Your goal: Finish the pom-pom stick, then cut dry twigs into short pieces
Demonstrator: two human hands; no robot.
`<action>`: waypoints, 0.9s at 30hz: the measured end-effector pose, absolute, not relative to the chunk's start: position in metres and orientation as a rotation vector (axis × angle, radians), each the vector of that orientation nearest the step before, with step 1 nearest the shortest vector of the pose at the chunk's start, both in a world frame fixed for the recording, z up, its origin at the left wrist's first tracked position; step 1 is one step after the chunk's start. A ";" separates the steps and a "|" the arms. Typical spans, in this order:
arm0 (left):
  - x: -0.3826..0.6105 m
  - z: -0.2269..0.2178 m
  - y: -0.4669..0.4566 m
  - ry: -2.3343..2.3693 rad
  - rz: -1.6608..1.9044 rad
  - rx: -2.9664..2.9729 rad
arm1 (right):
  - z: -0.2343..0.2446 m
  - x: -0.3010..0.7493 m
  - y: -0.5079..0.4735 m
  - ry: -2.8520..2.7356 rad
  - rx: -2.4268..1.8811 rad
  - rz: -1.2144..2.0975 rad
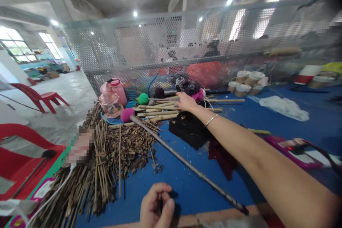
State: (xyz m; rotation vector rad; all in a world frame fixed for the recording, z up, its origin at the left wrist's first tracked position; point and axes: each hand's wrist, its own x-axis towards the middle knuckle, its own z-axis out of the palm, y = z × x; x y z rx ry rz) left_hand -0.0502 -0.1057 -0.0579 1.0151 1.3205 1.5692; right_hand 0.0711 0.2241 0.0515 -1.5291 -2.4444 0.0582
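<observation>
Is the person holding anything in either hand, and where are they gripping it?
Right hand lies on the pale sticks, about mid-length; whether its fingers close on one cannot be told. Left hand is curled, nothing visible in it.

A thin silver bangle (211,120) rings the wrist behind the person's right hand (186,102), forearm bare, as is the left hand (156,206).

A blue table cover (187,185) carries a pink jug (117,91), a green yarn ball (143,98), black cloth (189,130) and a stick (187,164) that looks grey-mottled.
</observation>
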 end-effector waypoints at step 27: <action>0.010 -0.018 -0.079 0.801 1.449 0.487 | 0.008 0.206 -0.114 -1.950 -1.275 1.447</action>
